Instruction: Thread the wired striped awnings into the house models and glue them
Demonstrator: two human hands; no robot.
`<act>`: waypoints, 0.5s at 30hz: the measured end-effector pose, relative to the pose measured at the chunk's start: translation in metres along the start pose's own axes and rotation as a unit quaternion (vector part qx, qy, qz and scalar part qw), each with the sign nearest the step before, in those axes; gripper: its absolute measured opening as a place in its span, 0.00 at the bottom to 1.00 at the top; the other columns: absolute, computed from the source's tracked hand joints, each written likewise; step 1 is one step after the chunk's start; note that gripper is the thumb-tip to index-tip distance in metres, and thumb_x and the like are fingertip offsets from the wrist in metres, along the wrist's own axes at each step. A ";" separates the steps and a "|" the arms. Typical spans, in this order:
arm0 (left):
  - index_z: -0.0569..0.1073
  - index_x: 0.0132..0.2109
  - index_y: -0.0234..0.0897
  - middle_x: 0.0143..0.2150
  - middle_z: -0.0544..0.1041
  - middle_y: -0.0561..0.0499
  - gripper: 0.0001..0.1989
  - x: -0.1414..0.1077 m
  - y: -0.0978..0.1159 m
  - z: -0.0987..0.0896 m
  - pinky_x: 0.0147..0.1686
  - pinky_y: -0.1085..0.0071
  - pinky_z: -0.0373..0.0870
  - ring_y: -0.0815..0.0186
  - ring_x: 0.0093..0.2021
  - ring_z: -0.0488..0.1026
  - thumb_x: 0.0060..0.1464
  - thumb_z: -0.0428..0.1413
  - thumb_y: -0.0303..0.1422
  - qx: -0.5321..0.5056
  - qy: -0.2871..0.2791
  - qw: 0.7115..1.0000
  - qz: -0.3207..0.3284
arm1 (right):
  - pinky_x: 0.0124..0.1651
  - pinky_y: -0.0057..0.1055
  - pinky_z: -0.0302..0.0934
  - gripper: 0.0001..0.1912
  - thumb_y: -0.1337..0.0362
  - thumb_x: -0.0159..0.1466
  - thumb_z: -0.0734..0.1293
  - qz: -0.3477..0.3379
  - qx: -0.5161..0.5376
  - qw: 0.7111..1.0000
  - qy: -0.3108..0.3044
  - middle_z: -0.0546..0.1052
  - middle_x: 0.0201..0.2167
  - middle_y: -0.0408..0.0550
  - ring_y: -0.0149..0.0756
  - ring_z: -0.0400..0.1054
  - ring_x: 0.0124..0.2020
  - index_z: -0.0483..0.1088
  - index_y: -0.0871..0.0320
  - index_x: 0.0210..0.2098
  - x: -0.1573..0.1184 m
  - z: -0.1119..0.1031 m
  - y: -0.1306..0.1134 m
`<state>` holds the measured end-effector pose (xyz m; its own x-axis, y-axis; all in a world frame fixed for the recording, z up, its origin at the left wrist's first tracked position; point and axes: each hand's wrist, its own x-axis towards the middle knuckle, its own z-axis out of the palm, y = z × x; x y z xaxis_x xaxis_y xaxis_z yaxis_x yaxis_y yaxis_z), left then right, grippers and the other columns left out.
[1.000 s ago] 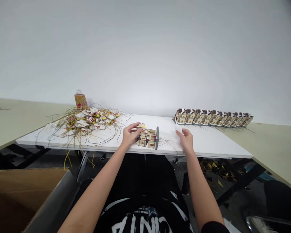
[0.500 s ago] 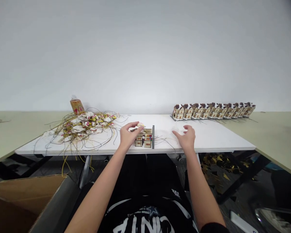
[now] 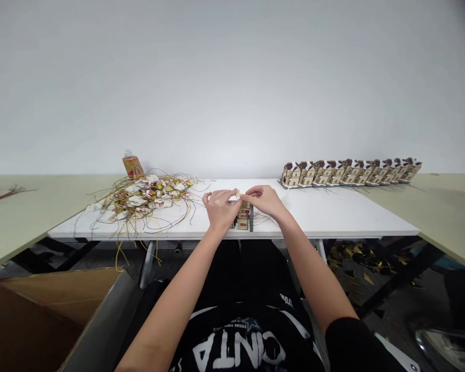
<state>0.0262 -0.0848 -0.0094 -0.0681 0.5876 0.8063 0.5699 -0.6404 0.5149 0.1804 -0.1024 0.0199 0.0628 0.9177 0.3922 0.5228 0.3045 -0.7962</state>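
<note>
A small model house lies on its side near the front edge of the table, its grey base standing upright to the right. Just above it, my left hand pinches a small white-and-yellow piece between thumb and finger. My right hand reaches in from the right, its fingertips closed against the same piece. Fingers cover much of the piece, so its exact kind is unclear. The left hand hides part of the house. Thin wires trail from the base to the right.
On the left is a tangled heap of wired white, red and yellow pieces, with an amber bottle behind it. A row of several model houses stands back right on the white table. An open cardboard box is at lower left.
My right hand has moved left from the bare tabletop to meet my left hand at the small piece above the house. The camera view has shifted slightly.
</note>
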 end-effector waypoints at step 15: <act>0.80 0.36 0.37 0.39 0.82 0.48 0.08 0.016 -0.042 -0.036 0.42 0.65 0.73 0.61 0.38 0.78 0.50 0.60 0.35 -0.090 -0.092 0.988 -0.090 | 0.36 0.31 0.56 0.18 0.51 0.49 0.72 -0.007 -0.034 0.996 -0.079 0.73 0.28 0.43 0.35 0.63 0.33 0.79 0.58 0.34 0.015 -0.002 0.034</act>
<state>-0.0286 -0.0666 -0.0074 0.0033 0.7693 0.6389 0.4061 -0.5849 0.7022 0.2009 -0.0793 -0.0002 -0.0766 0.9439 0.3211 0.5790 0.3043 -0.7564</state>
